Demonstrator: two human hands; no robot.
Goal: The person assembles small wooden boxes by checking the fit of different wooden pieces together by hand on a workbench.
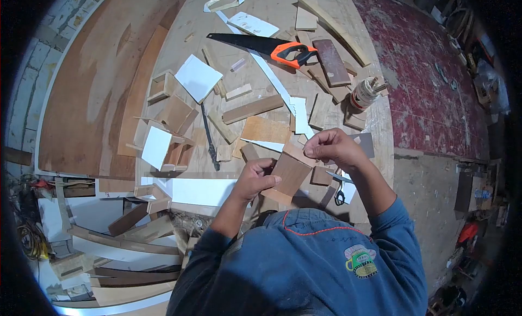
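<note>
Head view, one view only. Landmark = handsaw [261, 45], 1 of them, black blade, orange-black handle, lying flat on the workbench [228, 22].

Left hand [256, 177]: well below the saw, near the bench's front edge. Fingers curled shut around the left edge of 1 small square wood panel [291, 173], thumb on top. Panel sits tilted, held up off the bench, straight below the saw handle.

Right hand [333, 147]: below & slightly right of the saw handle, just above the panel's top-right corner. Fingertips pinched together, nearly closed; what's between them is too small to tell. Can't tell if it touches the panel.

Other stuff rel. to saw:
- 1 glue bottle [363, 93], right & below the handle, lying tilted.
- 1 dark brown board [330, 62], just right of the handle, touching it.
- 2 white square sheets: one [198, 76] left & below the blade tip, one [156, 147] further down-left.
- 1 long white strip [272, 79] running from under the blade diagonally down-right.
- 1 pair scissors [340, 188], far below the saw, beside the right forearm.
- Wood offcuts all round the saw, too many & overlapping for a count.

Both arms in blue sleeves.
</note>
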